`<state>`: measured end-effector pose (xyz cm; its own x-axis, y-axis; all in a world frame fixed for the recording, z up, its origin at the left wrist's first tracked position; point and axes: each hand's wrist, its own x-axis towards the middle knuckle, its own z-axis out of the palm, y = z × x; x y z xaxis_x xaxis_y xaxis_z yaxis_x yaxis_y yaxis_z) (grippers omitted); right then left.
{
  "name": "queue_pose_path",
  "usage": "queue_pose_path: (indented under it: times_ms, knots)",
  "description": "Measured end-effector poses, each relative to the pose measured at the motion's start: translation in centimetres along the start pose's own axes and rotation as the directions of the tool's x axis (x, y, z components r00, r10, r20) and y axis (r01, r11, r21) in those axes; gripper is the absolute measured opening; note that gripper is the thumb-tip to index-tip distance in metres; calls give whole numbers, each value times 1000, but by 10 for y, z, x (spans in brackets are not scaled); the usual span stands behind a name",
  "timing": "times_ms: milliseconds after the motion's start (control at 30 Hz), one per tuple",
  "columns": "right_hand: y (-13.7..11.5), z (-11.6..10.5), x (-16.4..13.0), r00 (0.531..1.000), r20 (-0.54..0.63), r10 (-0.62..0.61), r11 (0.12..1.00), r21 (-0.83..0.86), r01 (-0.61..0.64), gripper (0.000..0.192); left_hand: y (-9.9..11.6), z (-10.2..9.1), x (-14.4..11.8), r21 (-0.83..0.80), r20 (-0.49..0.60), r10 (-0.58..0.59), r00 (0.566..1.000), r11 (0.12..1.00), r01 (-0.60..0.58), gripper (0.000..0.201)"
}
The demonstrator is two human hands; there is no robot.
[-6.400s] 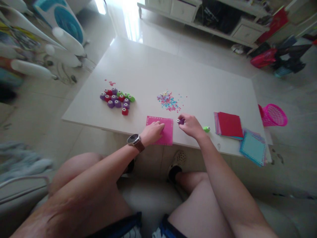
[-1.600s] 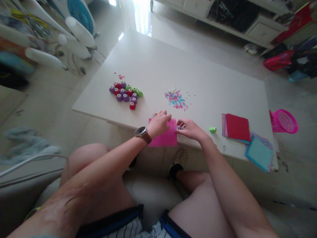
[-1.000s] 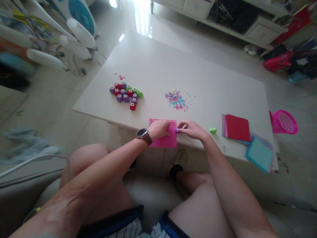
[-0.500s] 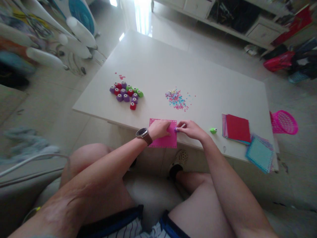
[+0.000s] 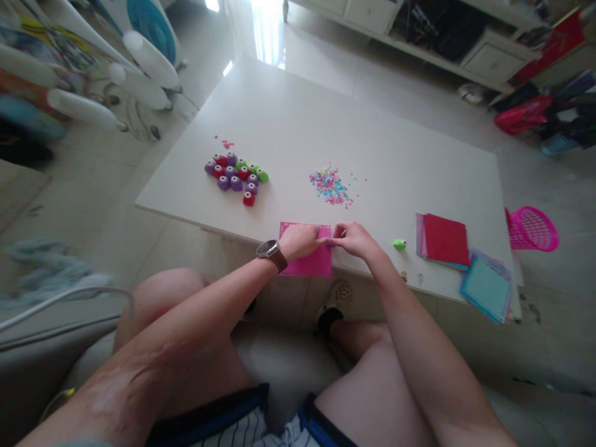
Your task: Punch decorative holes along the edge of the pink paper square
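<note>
A pink paper square [image 5: 310,264] lies at the near edge of the white table [image 5: 288,118], partly hanging over it. My left hand [image 5: 300,239], with a watch on the wrist, presses flat on the sheet. My right hand [image 5: 356,239] pinches a small purple paper punch at the sheet's right edge; the punch is almost hidden by my fingers. A heap of tiny coloured paper cut-outs [image 5: 331,185] lies just beyond my hands.
A cluster of several purple, red and green punches [image 5: 235,176] sits to the left. One green punch [image 5: 399,244] lies right of my hand, beside a stack of red and blue paper squares [image 5: 459,254]. A pink basket [image 5: 533,228] stands past the table's right end.
My right hand with the purple punch has shifted slightly up along the sheet's right edge. My left hand stays on the paper.
</note>
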<state>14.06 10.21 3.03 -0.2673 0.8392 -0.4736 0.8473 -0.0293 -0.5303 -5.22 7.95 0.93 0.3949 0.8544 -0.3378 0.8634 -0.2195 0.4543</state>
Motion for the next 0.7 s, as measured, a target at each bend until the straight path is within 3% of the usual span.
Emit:
queue_pose_path:
  times_ms: [233, 467, 700]
  knots:
    - [-16, -3, 8, 980, 31, 198, 961, -203, -188, 29, 4, 5, 4, -38, -39, -85, 996, 996, 84, 65]
    - [-20, -3, 14, 974, 37, 223, 928, -315, -201, 22, 9, 3, 5, -71, -22, -150, 988, 986, 148, 61]
    - [-16, -11, 10, 973, 88, 214, 946, -265, -185, 27, 1, 3, 9, -90, 42, -122, 992, 988, 125, 62]
